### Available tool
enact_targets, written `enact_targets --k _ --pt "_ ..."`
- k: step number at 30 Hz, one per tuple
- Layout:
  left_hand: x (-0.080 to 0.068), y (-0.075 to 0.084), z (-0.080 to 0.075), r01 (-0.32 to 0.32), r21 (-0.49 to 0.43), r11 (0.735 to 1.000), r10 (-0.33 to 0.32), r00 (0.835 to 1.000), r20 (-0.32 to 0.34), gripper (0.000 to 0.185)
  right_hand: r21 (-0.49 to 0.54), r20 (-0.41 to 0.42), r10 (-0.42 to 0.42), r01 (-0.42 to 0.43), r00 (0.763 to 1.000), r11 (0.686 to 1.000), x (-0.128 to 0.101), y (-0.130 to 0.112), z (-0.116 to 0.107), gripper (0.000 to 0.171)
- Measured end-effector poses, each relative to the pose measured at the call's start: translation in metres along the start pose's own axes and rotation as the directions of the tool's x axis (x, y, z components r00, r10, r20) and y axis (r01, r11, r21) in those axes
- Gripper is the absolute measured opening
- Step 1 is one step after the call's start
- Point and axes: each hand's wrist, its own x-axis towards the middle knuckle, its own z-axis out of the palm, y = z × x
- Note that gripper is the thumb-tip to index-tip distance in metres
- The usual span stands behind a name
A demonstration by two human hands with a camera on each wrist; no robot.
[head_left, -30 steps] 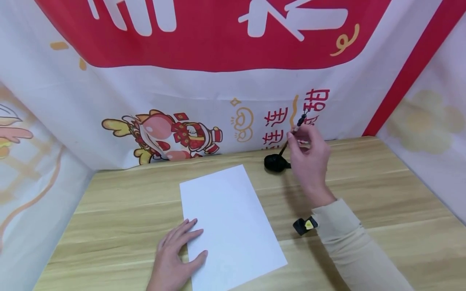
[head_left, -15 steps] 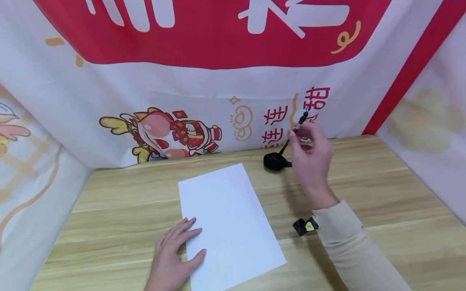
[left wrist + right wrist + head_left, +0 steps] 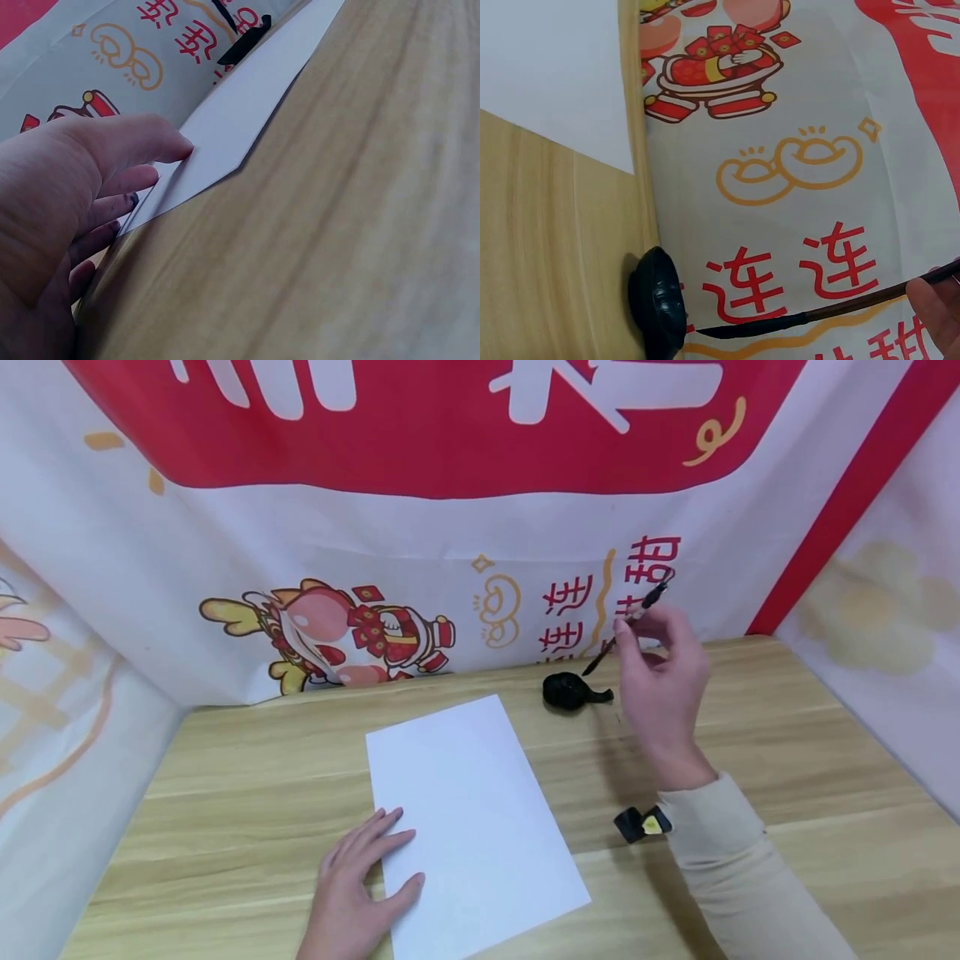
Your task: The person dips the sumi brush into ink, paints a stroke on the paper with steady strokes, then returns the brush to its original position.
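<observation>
Head view: right hand (image 3: pixel 663 681) pinches brush (image 3: pixel 626 627), tip seemingly over ink dish (image 3: pixel 570 691); left hand (image 3: pixel 352 893) flat, pressing paper (image 3: pixel 468 814); banner (image 3: pixel 577 610) at 12 o'clock reads "连连".

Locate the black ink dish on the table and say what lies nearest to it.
In the head view the black ink dish sits at the table's far edge against the printed backdrop, beyond the white paper and just left of the right hand holding the brush.

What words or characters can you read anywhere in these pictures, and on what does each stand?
"连连": red characters on the printed backdrop cloth, behind the ink dish.
"甜": red, on the same cloth, near the brush that the right hand holds.
Large white characters on the red band: cut off, unreadable.
Sheet of paper: blank.
</observation>
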Motion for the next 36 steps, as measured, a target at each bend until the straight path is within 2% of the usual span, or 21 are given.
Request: enact_targets --k 4,9,16,19,26,32,36 --pt "0.0 0.0 -0.001 -0.008 -0.003 1.0 0.008 1.0 -0.007 0.052 0.015 0.012 -0.024 0.024 1.0 1.0 0.001 -0.003 0.002 0.019" --pt "-0.001 0.0 0.001 -0.012 -0.006 1.0 0.012 1.0 -0.012 0.052 0.014 0.036 -0.004 0.004 0.999 1.0 -0.004 0.002 0.007 0.016" --pt "-0.001 0.0 0.001 -0.012 0.003 1.0 0.012 1.0 -0.009 0.052 -0.034 0.021 0.019 -0.018 1.0 0.999 -0.001 0.0 -0.002 0.018" --pt "0.0 0.0 0.0 -0.024 0.005 1.0 0.024 1.0 -0.018 0.052 -0.028 0.009 -0.008 0.008 1.0 1.0 0.001 -0.002 -0.003 0.019" --pt "0.0 0.0 -0.001 -0.045 0.0 0.999 0.045 0.999 -0.029 0.053 -0.01 0.056 -0.084 0.085 0.995 0.996 -0.004 0.003 0.004 0.017" --pt "-0.001 0.0 0.0 -0.014 0.004 1.0 0.014 1.0 -0.012 0.052 -0.027 0.0 -0.015 0.015 1.0 1.0 -0.004 -0.001 -0.001 0.018" --pt "-0.001 -0.001 0.0 -0.021 0.007 1.0 0.021 1.0 -0.018 0.052 -0.029 -0.013 -0.037 0.037 0.999 0.999 -0.003 -0.003 -0.002 0.02"
